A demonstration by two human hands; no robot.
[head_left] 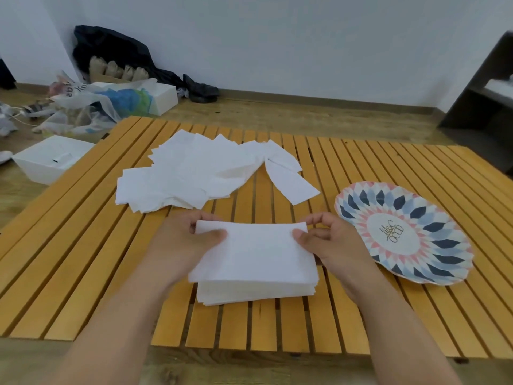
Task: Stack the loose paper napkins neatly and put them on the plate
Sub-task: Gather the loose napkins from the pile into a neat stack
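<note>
Top napkin (254, 248) pinched at both ends
It is held over the neat stack (255, 291) by left hand (183, 243) and right hand (336, 245) — plate (433, 218) just beside

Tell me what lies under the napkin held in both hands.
A neat napkin stack on the slatted table; only its near edges show. The held napkin covers its top.

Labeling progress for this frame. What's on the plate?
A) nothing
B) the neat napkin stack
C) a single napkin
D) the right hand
A: the plate shows its full pattern with nothing on it. The stack sits on the table apart from it, with the left hand and right hand pinching the top napkin.
</note>
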